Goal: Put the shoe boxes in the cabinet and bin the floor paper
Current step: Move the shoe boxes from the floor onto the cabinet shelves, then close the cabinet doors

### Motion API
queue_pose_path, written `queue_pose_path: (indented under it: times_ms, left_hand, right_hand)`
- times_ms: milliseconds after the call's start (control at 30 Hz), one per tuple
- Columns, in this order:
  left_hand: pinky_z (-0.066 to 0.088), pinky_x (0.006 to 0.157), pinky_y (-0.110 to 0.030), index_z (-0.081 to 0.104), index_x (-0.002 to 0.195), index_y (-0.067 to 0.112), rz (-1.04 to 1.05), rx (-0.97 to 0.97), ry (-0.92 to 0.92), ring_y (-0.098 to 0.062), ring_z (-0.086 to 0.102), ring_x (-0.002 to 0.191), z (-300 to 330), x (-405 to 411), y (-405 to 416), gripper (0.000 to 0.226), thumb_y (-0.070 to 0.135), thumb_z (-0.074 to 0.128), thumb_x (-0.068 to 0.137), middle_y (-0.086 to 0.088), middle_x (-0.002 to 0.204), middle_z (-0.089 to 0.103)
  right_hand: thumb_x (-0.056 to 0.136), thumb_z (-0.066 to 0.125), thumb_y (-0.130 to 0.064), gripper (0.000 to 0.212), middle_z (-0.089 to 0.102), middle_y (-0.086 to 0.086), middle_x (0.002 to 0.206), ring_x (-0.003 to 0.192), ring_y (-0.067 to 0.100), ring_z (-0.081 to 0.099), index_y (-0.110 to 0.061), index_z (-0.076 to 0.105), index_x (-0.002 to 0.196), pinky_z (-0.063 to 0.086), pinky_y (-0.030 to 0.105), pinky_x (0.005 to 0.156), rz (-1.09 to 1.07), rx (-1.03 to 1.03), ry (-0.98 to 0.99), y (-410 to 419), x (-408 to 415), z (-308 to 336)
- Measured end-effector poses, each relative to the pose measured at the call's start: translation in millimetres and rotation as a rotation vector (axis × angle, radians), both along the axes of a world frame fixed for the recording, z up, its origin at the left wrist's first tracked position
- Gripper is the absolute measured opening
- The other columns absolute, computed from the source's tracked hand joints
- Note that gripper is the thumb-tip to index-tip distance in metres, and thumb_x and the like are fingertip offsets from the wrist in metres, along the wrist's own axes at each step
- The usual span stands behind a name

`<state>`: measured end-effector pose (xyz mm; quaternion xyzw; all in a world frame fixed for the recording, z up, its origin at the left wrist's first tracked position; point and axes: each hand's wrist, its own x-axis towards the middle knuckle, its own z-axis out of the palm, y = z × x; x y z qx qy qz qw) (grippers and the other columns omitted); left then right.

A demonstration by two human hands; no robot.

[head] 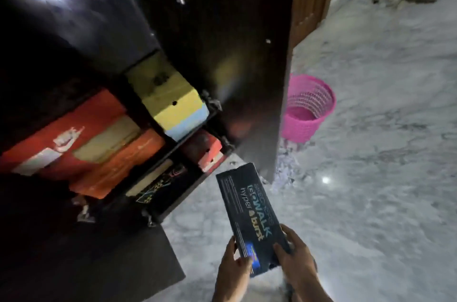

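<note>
From the head view, the floor (371, 153) is pale grey-white marble, glossy with a spot of reflected light; a dark cabinet (74, 29) stands open up and to the left of the hands, its door (247, 54) swung out beyond them; a pink mesh bin (306, 111) sits on the floor past the door, well beyond the right hand, with crumpled white paper (286, 165) lying at its foot. The dark shoe box (249, 215) reads "WALK" and "hyper burst" in pale blue and yellow letters (the top line is too blurred to read). The left hand (235, 267) and right hand (294, 254) grip its near end from either side, the box tilted away toward the cabinet; further boxes, red, orange and yellow (168, 93), already fill the shelves ahead and left of the hands.
</note>
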<state>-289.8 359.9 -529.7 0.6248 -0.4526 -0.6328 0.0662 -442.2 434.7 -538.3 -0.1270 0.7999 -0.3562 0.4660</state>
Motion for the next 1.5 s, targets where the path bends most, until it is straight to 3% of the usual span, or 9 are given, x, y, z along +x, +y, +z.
queue_pose_path:
  times_ms: [200, 533, 667, 767, 867, 1067, 1200, 1300, 1500]
  left_hand:
    - [0.062, 0.077, -0.036, 0.049, 0.135, 0.048, 0.134, -0.295, 0.03, -0.016, 0.073, 0.102, 80.9, 55.7, -103.1, 0.055, 0.043, 0.069, 0.084, 0.009, 0.125, 0.07]
    - [0.043, 0.072, -0.002, 0.035, 0.153, 0.022, 0.29, -0.457, 0.135, 0.025, 0.052, 0.082, 162.5, -8.1, -306.4, 0.06, 0.022, 0.063, 0.099, 0.007, 0.113, 0.065]
    - [0.044, 0.085, -0.015, 0.036, 0.155, 0.016, 0.315, -0.529, 0.082, -0.001, 0.047, 0.122, 152.1, -22.1, -370.8, 0.06, 0.032, 0.058, 0.102, 0.008, 0.14, 0.049]
    - [0.047, 0.074, -0.025, 0.039, 0.153, 0.018, 0.347, -0.614, 0.036, 0.007, 0.064, 0.09, 138.2, -30.9, -404.4, 0.058, 0.042, 0.053, 0.103, 0.008, 0.124, 0.057]
    - [0.055, 0.067, -0.037, 0.038, 0.154, 0.022, 0.358, -0.655, -0.008, -0.036, 0.072, 0.081, 129.6, -35.5, -433.4, 0.06, 0.049, 0.05, 0.102, -0.005, 0.118, 0.071]
    - [0.038, 0.048, -0.011, 0.042, 0.151, 0.017, 0.271, -0.634, -0.077, 0.004, 0.043, 0.06, 145.3, -27.5, -455.2, 0.051, 0.039, 0.048, 0.106, 0.023, 0.075, 0.044]
    - [0.036, 0.044, -0.004, 0.057, 0.134, 0.01, 0.273, -0.595, -0.099, -0.004, 0.053, 0.063, 173.3, -14.6, -448.0, 0.047, 0.045, 0.046, 0.105, 0.003, 0.087, 0.066]
    - [0.042, 0.075, -0.021, 0.056, 0.137, 0.011, 0.244, -0.583, -0.154, -0.028, 0.067, 0.096, 207.0, 5.4, -414.8, 0.056, 0.053, 0.041, 0.104, -0.011, 0.117, 0.071]
    - [0.048, 0.073, -0.034, 0.068, 0.1, 0.013, -0.089, -0.691, -0.245, -0.035, 0.068, 0.095, 320.9, 49.8, -338.0, 0.045, 0.052, 0.045, 0.098, -0.01, 0.098, 0.072]
  right_hand:
    - [0.078, 0.067, -0.031, 0.052, 0.073, -0.009, 0.121, 0.11, 0.015, 0.071, -0.054, 0.062, 0.125, 0.057, 0.039, 0.097, 0.202, -0.221, 0.153, -135.1, 38.3, 44.8]
    - [0.082, 0.068, -0.033, 0.052, 0.075, 0.0, 0.12, 0.111, 0.025, 0.071, -0.034, 0.063, 0.134, 0.058, 0.044, 0.096, 0.208, -0.413, 0.365, -361.8, -5.6, 172.8]
    - [0.085, 0.073, -0.039, 0.056, 0.074, -0.003, 0.123, 0.113, 0.02, 0.07, -0.04, 0.057, 0.138, 0.056, 0.045, 0.1, 0.274, -0.432, 0.34, -435.2, -17.7, 157.1]
    - [0.084, 0.068, -0.051, 0.06, 0.075, -0.007, 0.12, 0.109, 0.02, 0.072, -0.051, 0.048, 0.14, 0.058, 0.045, 0.096, 0.281, -0.455, 0.349, -474.7, -20.4, 146.0]
    - [0.095, 0.069, -0.036, 0.056, 0.072, 0.0, 0.129, 0.115, 0.022, 0.069, -0.037, 0.051, 0.148, 0.056, 0.038, 0.097, 0.278, -0.508, 0.351, -502.9, -19.9, 141.2]
    - [0.1, 0.061, -0.037, 0.057, 0.066, 0.006, 0.136, 0.122, 0.031, 0.064, -0.036, 0.042, 0.154, 0.054, 0.038, 0.096, 0.312, -0.44, 0.401, -524.5, -12.6, 142.4]
    - [0.103, 0.049, -0.048, 0.066, 0.052, 0.015, 0.151, 0.135, 0.039, 0.053, -0.037, 0.02, 0.162, 0.048, 0.046, 0.105, 0.337, -0.336, 0.409, -520.6, 0.3, 165.9]
    - [0.101, 0.038, -0.059, 0.07, 0.038, 0.013, 0.16, 0.142, 0.039, 0.044, -0.043, 0.006, 0.161, 0.041, 0.054, 0.111, 0.25, -0.244, 0.412, -480.9, 24.9, 192.6]
    - [0.103, 0.046, -0.045, 0.06, 0.048, 0.016, 0.154, 0.141, 0.036, 0.045, -0.02, 0.035, 0.157, 0.038, 0.043, 0.111, 0.154, -0.321, 0.445, -343.8, 95.6, 272.4]
